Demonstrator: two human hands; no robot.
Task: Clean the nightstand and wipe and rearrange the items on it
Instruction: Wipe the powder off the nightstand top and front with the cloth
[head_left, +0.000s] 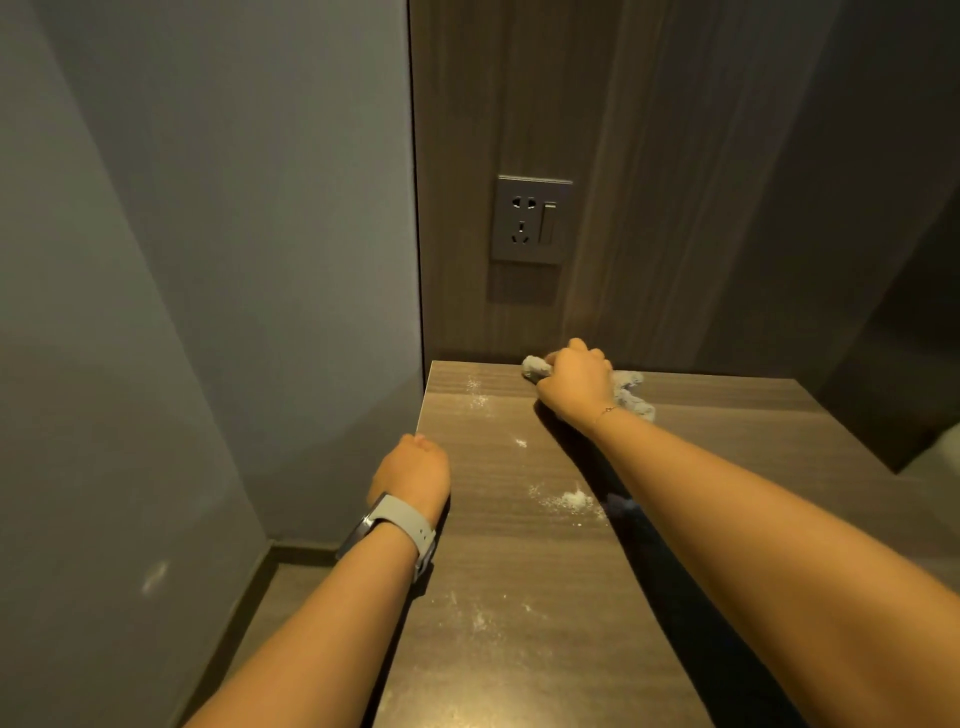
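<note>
A dim corner of a room. A smooth grey wall (234, 208) meets a dark wood-grain panel (519, 104), which carries a grey power socket with a switch (531, 220). Dark flooring (280, 587) lies below a skirting board (301, 551).

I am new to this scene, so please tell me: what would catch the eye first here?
First, the right hand gripping a pale cloth at the back edge of the wooden nightstand. Next, white powder patches scattered over its top. The left hand, with a grey watch on its wrist, rests at the left edge.
</note>
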